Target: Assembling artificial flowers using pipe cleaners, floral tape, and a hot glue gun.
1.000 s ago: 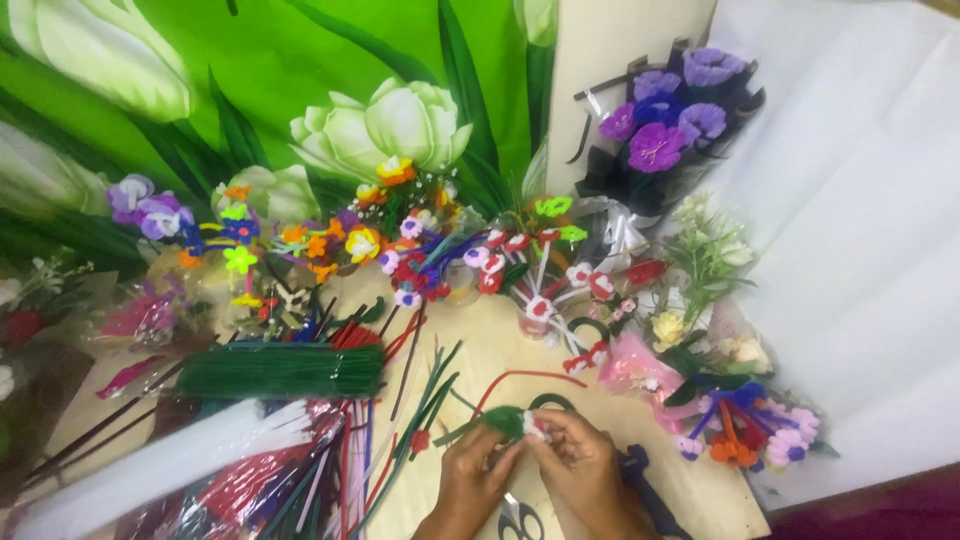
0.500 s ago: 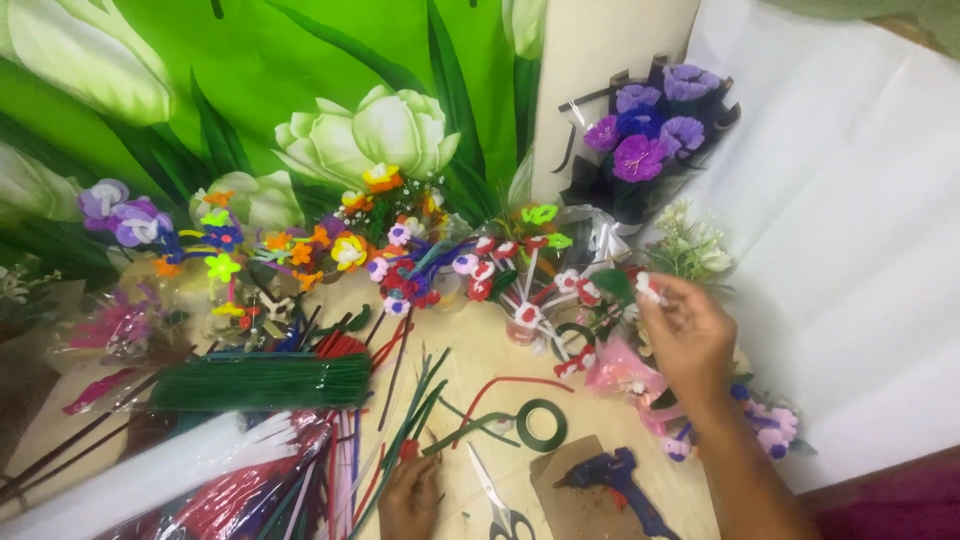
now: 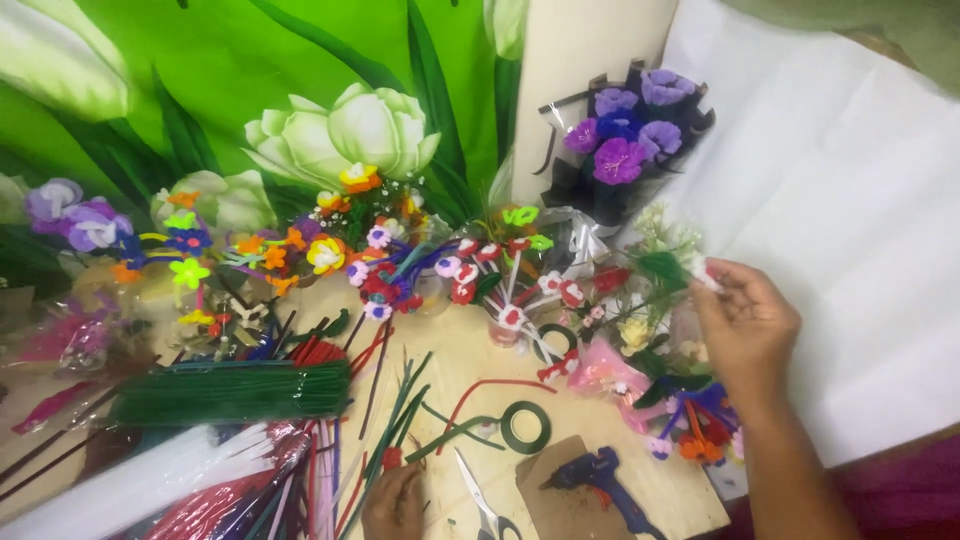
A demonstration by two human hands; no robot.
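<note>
Right hand [image 3: 745,325] now higher, above cluttered wooden table [image 3: 470,360].

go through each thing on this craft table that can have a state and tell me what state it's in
Right hand: raised, fingers pinching a sprig in the small bouquet.
Left hand: resting on the table by the loose stems.
Scissors: closed, lying flat.
Glue gun: lying on cardboard.
Floral tape roll: flat, end trailing.
Green stem bundle: bunched, lying flat.

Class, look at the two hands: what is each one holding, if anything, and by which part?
The right hand pinches a small white-and-red piece between its fingertips. The left hand rests by the red and green stems; any grip cannot be told.
</note>
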